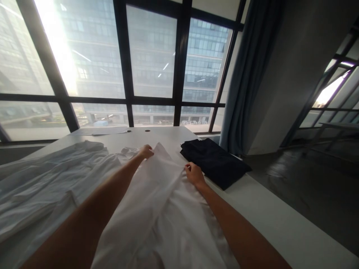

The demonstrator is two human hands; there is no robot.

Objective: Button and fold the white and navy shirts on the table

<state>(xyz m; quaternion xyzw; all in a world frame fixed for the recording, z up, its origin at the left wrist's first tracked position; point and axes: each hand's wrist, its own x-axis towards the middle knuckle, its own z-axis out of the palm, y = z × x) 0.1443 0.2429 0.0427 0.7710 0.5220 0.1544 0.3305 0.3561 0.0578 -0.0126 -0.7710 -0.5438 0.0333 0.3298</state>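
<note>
A white cloth garment [157,194] lies stretched toward me along the table, its far end drawn into a point. My left hand [146,151] pinches its far left edge. At the far right edge, my right hand [194,173] has its thumb and fingers closed on the same fabric. Folds run down the middle of the garment between my forearms. Just beyond my right hand sits a folded dark navy cloth [214,160]. Left of my left arm, more white garments [61,179] are spread in a loose, wrinkled layer.
The white table [269,209] reaches to the windows, with two dark round holes near its far edge. White sheets [109,130] lie at the back left. A blue curtain [241,82] hangs beside a grey pillar at right. Another table [336,127] stands farther off.
</note>
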